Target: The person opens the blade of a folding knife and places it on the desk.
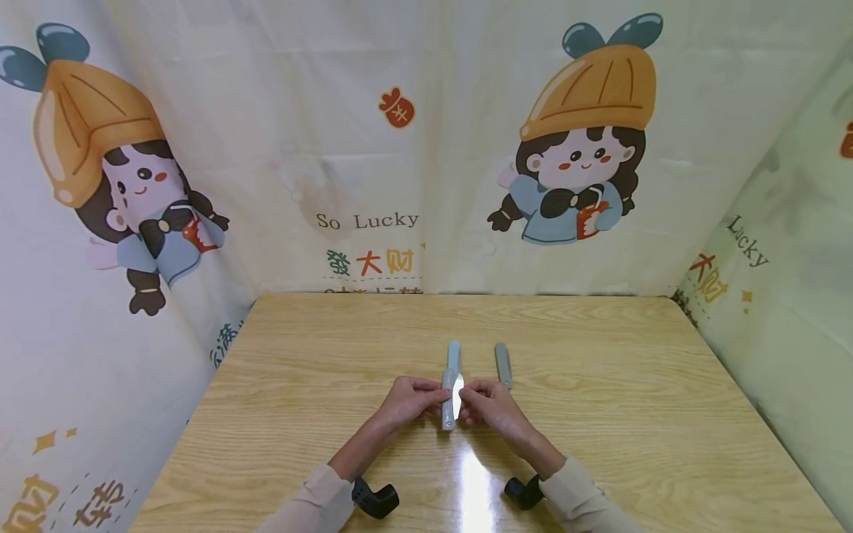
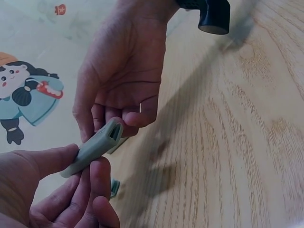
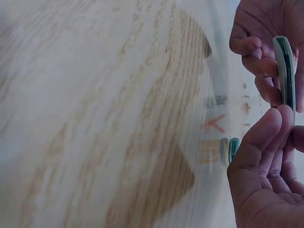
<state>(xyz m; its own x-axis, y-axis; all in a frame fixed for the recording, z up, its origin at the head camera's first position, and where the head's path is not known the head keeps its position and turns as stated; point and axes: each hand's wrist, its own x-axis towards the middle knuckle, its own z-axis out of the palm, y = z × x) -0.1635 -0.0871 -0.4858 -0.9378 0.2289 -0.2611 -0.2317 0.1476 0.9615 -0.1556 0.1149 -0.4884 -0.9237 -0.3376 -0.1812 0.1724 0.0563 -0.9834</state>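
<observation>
Grey folding knife [image 1: 447, 413] is sitting between both hands, above mid-table. Left hand [image 1: 411, 401] is pinching its handle, thumb against fingers; right hand [image 1: 491, 407] is pinching narrowly at the bright blade [image 1: 457, 400], thumb to forefinger, fingertips partly masking the contact. Brightness is washing out blade detail; in the left wrist view the handle's slot is showing. Pale-blue piece [image 1: 454, 354] is lying beyond the knife, its near end being covered; touching or apart, cannot tell. Slim grey piece [image 1: 503, 363] is lying just beyond the right hand. Sleeves [image 1: 313, 500] are running off the bottom. Table [image 1: 633, 385] is stretching wide on either side, its near edge being cut off; curtain [image 1: 466, 259] is bordering the far edge.
</observation>
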